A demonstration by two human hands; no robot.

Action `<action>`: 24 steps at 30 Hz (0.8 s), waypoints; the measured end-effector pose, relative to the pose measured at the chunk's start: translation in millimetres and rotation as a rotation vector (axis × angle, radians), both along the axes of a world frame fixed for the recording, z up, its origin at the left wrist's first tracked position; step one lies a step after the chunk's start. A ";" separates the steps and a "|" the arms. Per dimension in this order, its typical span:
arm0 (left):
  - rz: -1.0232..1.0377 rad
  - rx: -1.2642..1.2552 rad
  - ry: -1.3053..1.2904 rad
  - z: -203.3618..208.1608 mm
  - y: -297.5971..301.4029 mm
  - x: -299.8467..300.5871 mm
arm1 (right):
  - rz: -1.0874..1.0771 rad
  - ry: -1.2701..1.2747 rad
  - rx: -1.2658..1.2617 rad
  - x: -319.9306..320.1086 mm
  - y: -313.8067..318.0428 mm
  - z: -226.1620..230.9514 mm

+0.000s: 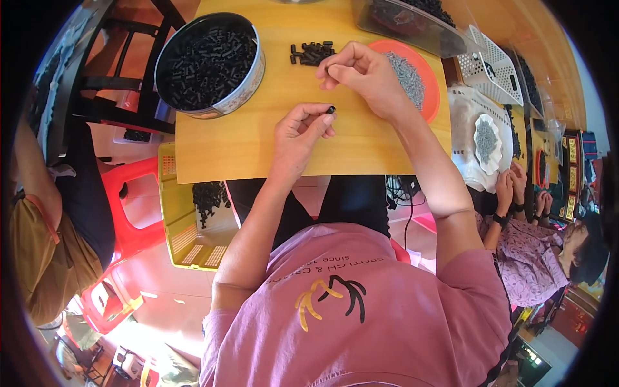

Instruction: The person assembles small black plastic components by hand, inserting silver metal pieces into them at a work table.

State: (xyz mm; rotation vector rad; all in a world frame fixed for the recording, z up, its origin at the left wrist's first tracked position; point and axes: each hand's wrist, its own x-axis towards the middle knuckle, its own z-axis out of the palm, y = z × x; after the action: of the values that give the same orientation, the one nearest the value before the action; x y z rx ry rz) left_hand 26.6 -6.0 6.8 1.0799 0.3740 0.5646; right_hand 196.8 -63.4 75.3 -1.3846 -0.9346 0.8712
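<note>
Over the yellow tabletop [225, 155], my left hand [298, 134] is closed, pinching a small black tube-like piece [331, 109] between thumb and fingertips. Higher and to the right, my right hand [367, 74] is closed in a pinch too. Something small and dark shows at its fingertips, too little of it to name. Just beyond that hand lies a loose pile of short black cylinders [313, 53]. An orange-red round plate [433, 97] with many small grey metal pieces [406, 77] sits beside my right wrist, partly hidden behind my hand.
A round tin [242, 97] full of black cylinders stands at the table's left. At the far right are a clear bin [412, 29] and a white perforated basket [483, 64]. Below the left edge is a yellow-green crate [174, 226]. Another person's hands [509, 187] show at right.
</note>
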 end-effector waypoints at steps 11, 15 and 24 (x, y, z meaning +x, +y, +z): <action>-0.004 0.021 -0.018 0.2 0.0 -0.7 | 0.010 0.038 -0.084 -4.0 -56.6 -2.2; -0.008 0.041 -0.001 0.3 -0.3 -0.3 | 0.018 -0.057 -0.077 -15.1 -60.7 -10.2; -0.004 0.039 0.008 -1.2 -1.4 -0.3 | -0.030 -0.221 -0.152 -22.6 -60.1 -14.1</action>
State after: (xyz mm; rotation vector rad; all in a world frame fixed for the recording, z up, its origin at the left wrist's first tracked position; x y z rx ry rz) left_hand 26.3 -7.3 5.6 1.1206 0.3696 0.5663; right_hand 174.2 -123.5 61.2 -1.6467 -1.0284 0.7910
